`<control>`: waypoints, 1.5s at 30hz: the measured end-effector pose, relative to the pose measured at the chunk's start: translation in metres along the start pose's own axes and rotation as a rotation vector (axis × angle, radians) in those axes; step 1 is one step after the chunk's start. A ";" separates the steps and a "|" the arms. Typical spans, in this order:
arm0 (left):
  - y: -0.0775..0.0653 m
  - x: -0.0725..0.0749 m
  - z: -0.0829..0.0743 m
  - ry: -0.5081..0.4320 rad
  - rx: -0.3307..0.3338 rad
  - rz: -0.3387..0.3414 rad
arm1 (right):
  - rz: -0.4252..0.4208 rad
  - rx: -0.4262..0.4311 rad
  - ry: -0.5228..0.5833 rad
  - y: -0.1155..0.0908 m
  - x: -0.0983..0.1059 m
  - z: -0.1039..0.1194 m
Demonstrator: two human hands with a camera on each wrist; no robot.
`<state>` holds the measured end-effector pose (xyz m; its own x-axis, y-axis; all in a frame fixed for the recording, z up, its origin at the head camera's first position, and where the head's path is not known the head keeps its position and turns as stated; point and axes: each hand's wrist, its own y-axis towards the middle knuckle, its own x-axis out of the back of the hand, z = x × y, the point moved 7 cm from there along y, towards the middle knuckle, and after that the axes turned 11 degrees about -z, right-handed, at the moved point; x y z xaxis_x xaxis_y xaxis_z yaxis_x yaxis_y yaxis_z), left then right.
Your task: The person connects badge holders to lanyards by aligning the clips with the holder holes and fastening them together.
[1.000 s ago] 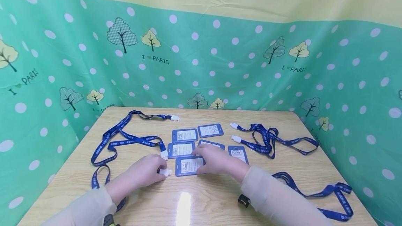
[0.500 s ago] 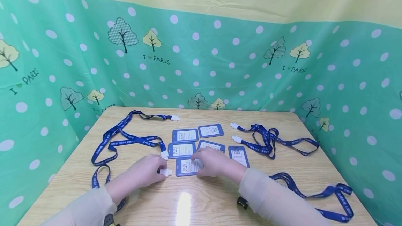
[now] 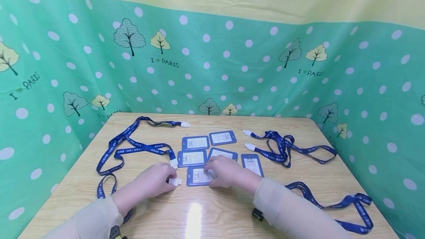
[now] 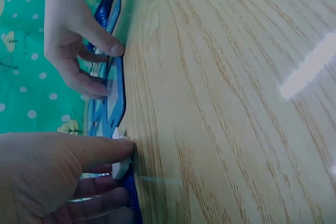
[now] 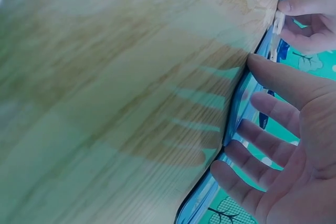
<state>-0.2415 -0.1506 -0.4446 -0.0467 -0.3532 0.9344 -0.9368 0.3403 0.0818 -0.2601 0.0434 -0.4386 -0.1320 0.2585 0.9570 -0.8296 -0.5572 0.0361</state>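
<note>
My left hand (image 3: pixel 158 180) pinches the white plastic end (image 3: pixel 175 182) of a blue lanyard between thumb and fingers, low over the table. In the left wrist view its thumb lies along that white end (image 4: pixel 121 166). To its right, my right hand (image 3: pixel 223 172) holds the nearest blue badge holder (image 3: pixel 197 177), which lies flat with its slotted end toward the lanyard end. Its thumb (image 5: pixel 270 72) is at the near edge, fingers over the card. Part of this holder is hidden under the hand.
Several other badge holders lie behind and beside, one (image 3: pixel 196 143) at the back, another (image 3: pixel 252 164) at right. Blue lanyards (image 3: pixel 113 146) spread on the left, more (image 3: pixel 280 146) at back right and front right (image 3: pixel 362 213). A patterned curtain (image 3: pixel 212 65) surrounds the wooden table (image 3: pixel 159 217).
The badge holder under my right hand has shifted slightly to the right, and the right fingers have drawn a little nearer. The left hand stays put on the lanyard end.
</note>
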 end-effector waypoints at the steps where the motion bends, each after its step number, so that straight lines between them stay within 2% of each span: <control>1: 0.000 0.000 0.000 0.000 0.000 0.001 | 0.000 0.001 0.001 -0.001 0.000 0.000; 12: -0.001 0.002 0.000 0.007 0.022 0.008 | 0.003 -0.021 0.020 -0.012 0.003 -0.003; 26: 0.000 0.002 0.000 0.004 0.011 0.006 | 0.000 0.045 0.054 -0.028 0.005 -0.002; 31: 0.000 0.000 0.000 0.005 0.007 0.002 | 0.015 0.045 0.054 -0.033 0.003 -0.003; 38: 0.001 -0.002 -0.001 -0.005 -0.013 0.002 | 0.025 0.065 0.042 -0.036 0.001 -0.002; 45: 0.001 0.000 -0.002 -0.033 -0.034 -0.008 | 0.035 0.048 0.026 -0.031 0.000 -0.001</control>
<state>-0.2414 -0.1483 -0.4440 -0.0509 -0.3847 0.9216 -0.9247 0.3668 0.1020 -0.2344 0.0613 -0.4402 -0.1752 0.2580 0.9501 -0.7971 -0.6036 0.0169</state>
